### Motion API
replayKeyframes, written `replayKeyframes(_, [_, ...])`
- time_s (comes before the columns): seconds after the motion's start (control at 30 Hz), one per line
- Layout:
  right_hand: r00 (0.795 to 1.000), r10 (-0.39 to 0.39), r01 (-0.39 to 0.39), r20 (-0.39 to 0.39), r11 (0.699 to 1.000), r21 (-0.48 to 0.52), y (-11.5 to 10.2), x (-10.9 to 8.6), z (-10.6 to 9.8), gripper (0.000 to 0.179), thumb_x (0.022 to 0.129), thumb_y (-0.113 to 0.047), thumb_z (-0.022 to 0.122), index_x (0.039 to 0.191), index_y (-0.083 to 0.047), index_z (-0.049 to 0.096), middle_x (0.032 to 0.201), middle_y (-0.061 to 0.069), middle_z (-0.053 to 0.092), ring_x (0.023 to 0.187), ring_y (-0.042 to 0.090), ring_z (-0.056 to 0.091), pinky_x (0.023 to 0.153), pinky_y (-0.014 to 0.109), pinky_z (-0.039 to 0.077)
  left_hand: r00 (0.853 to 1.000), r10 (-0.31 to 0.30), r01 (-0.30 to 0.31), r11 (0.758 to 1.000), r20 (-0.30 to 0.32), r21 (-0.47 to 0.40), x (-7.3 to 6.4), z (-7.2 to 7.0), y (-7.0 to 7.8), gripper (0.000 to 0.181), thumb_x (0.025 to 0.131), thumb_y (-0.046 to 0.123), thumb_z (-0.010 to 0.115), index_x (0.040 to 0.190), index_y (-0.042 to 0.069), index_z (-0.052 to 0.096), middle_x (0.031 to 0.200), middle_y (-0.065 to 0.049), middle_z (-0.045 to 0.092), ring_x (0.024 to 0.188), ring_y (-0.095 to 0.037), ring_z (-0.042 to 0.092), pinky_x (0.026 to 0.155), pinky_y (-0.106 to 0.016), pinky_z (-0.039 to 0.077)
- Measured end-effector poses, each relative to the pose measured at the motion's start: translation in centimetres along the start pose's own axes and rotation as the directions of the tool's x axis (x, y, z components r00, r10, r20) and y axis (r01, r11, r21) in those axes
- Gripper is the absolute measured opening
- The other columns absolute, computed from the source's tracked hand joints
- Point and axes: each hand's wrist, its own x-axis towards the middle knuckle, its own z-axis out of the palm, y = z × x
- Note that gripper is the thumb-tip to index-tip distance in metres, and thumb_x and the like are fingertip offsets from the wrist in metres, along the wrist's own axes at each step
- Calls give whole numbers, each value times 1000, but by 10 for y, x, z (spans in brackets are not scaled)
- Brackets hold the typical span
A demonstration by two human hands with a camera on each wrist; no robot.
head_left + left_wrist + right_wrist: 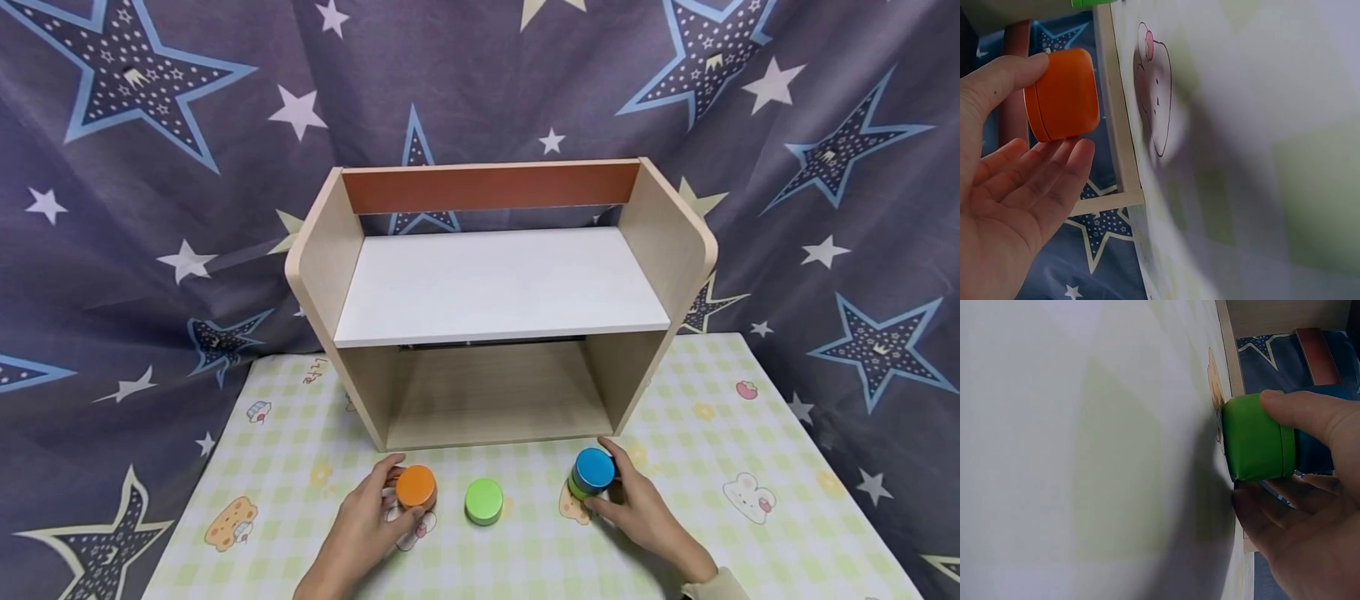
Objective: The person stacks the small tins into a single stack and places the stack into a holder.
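Between the thumb and fingers of the left hand [366,518], nearest the viewer, is a round orange container [416,486]; the thumb grips its near side and the fingers curl round its far side. The left wrist view suggests it is lifted a little off the cloth. Just to the right of those fingertips, a single green container [483,502] stands between the two hands, touched by neither. Farther right, the right hand [637,504] has its thumb and fingers clamped on a stack of two: a blue container [594,469] on top of a lower green container [1250,437]. Whether that stack's bottom touches the cloth cannot be told. Judging by how things lie, one pair is put together, blue upon green, while the orange and the single green one remain apart, so the stacking seems partly done. Beneath the hands spreads a checked tablecloth [712,467] with cartoon prints. Past the fingertips stands a wooden shelf unit [502,283] with a white middle board. Farthest away hangs a dark curtain [510,100] patterned with stars.
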Motion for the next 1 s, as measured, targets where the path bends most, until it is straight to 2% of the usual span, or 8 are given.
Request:
replayKeyframes(0.23, [1000, 4, -4, -9, 1000, -2, 0, 0, 0, 93, 82, -13, 85, 156, -10, 29, 133, 17, 58, 113, 31, 62, 98, 56, 47, 1000, 3, -3, 1000, 10, -30, -1, 0, 4, 79, 75, 14, 90, 142, 13, 49, 118, -1, 64, 110, -17, 62, 88, -31, 56])
replayKeyframes(0.73, [1000, 16, -16, -3, 1000, 15, 1, 1, 1, 93, 81, -15, 86, 156, -10, 30, 133, 17, 58, 111, 32, 63, 98, 59, 46, 999, -18, 20, 998, 37, -61, 1, -1, 13, 79, 75, 15, 90, 143, 14, 50, 118, 0, 62, 110, -16, 62, 88, -29, 56])
replayKeyframes(1.0, [1000, 13, -13, -4, 1000, 24, 1, 1, 0, 93, 81, -16, 86, 155, -9, 30, 132, 16, 59, 111, 33, 63, 98, 59, 46, 999, 19, -17, 998, 32, -54, 4, 2, 17, 79, 75, 17, 90, 143, 15, 50, 120, 3, 61, 108, -12, 61, 88, -30, 56])
